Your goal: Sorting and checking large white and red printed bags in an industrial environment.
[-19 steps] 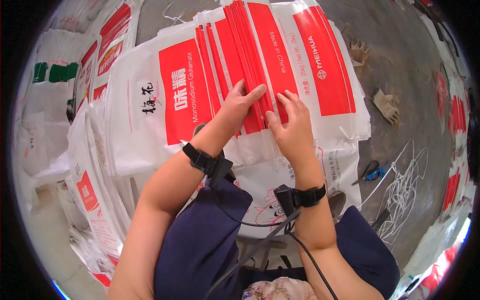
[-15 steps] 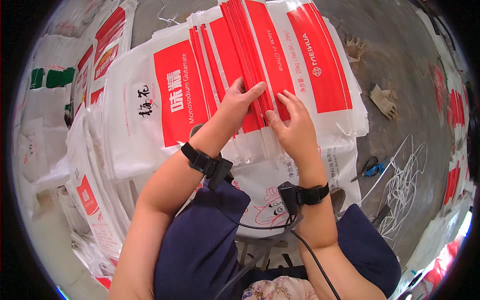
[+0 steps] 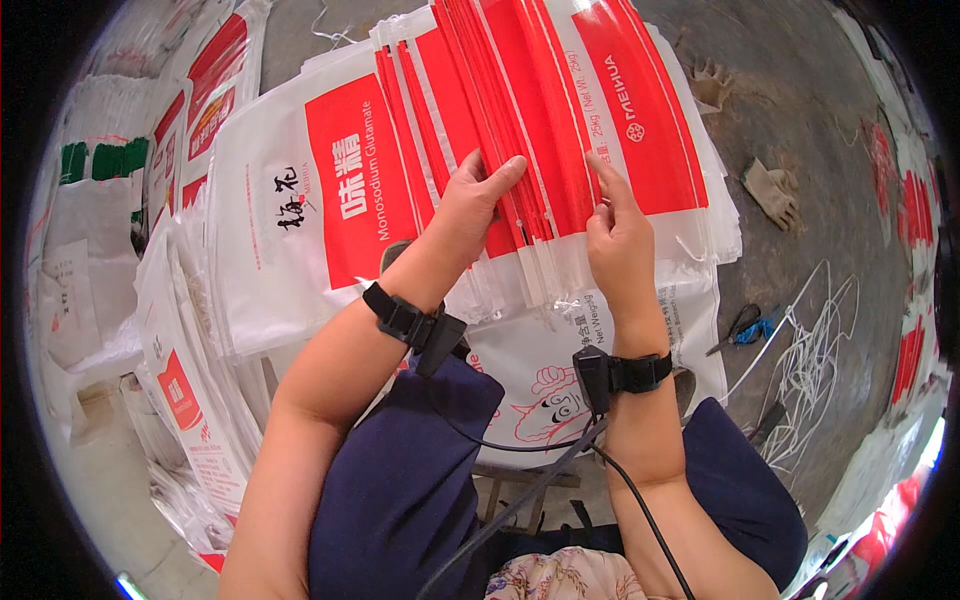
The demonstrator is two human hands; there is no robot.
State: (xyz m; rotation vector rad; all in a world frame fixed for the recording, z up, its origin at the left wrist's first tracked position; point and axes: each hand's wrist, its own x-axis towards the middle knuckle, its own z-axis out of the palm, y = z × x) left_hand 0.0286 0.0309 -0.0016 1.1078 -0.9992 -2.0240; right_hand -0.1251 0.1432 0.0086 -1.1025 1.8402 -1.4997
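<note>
A thick stack of flat white-and-red woven plastic bags point(image 3: 270, 290) lies in front of me. Its middle is gathered into narrow upright folds point(image 3: 487, 110). My left hand point(image 3: 470, 205) is closed on these folds, thumb over them and index finger on their left side. To the right, my right hand point(image 3: 622, 240) is at the edge of a red bag fold point(image 3: 565, 170). Its index finger stretches along the fold, its thumb lies close by, and the other fingers are curled and partly hidden. Both wrists wear black straps with small devices.
More bags point(image 3: 185, 390) are stacked at the left. On the grey floor at right lie work gloves point(image 3: 770, 195), scissors with blue on them point(image 3: 748, 328) and a tangle of white cord point(image 3: 805, 370). A bag with a cartoon figure point(image 3: 550, 410) hangs over the near edge.
My right hand has moved right, away from the left hand, and the red fold beside it now spreads wider. My left hand has stayed nearly in place on the folds.
</note>
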